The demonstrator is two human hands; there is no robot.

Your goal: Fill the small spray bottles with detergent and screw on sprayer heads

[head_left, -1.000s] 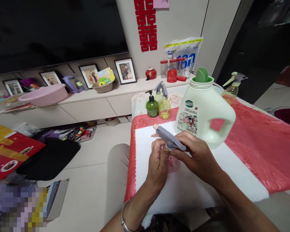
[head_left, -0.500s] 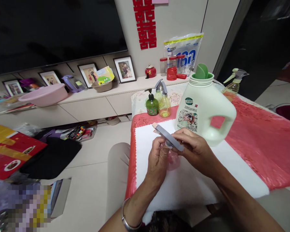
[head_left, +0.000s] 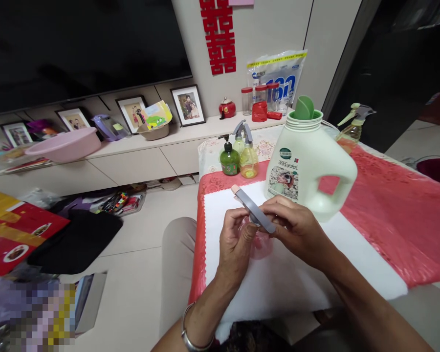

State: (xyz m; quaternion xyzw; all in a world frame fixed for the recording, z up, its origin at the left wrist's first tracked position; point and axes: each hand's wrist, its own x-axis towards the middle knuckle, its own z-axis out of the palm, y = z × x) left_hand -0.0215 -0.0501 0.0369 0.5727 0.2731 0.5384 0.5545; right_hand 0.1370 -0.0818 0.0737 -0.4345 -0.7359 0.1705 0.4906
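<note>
A pink see-through spray bottle (head_left: 261,247) stands on the white cloth (head_left: 297,283), its grey trigger head (head_left: 254,209) slanting up to the left. My left hand (head_left: 236,239) is closed round the bottle's neck, thumb in front. On the other side, the fingers of my right hand (head_left: 295,222) pinch the grey head near its lower right end. Part of the bottle is hidden behind my left fingers. Just beyond my right hand stands a large pale green jug (head_left: 304,156) with a green cap (head_left: 305,108) tipped in its mouth.
A green pump bottle (head_left: 230,160) and a yellow spray bottle (head_left: 249,164) stand behind, a similar one partly hidden. Another spray bottle (head_left: 352,129) is at the right on the red table cover (head_left: 399,210). A shelf (head_left: 132,146) with framed photos runs along the wall.
My hands and the grey trigger head have shifted slightly left, and the head has turned a little. Both hands keep their hold. The whole view has drifted slightly.
</note>
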